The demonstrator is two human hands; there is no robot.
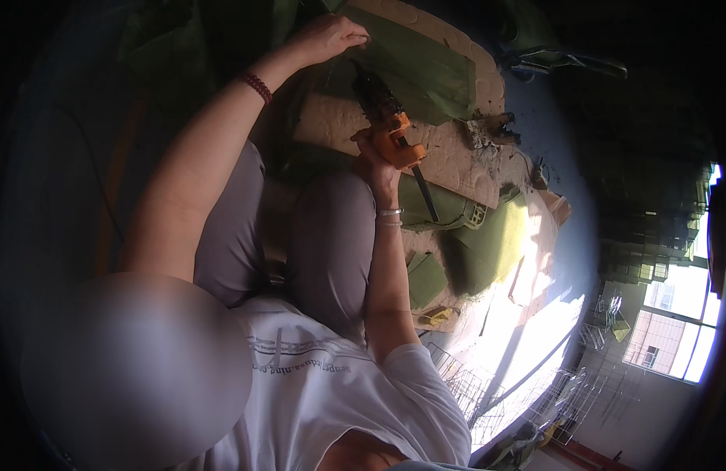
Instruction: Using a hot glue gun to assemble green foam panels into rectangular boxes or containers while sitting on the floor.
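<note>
My left hand, with a dark beaded bracelet at the wrist, is at the top with its fingers curled together beside a dark green sheet. What its fingertips hold, if anything, is too small to make out. My right hand grips an orange and black gun-shaped tool in front of my knees. The tool's dark front end points up towards my left hand, and a black rod-like part stretches down from its orange end. Between the two hands the tool's tip is apart from my left fingers.
Tan padded sheets lie beneath the work. Dark clutter rests to the right. Nearer are a green piece and a small yellow object. Wire racks stand at the lower right, by a window.
</note>
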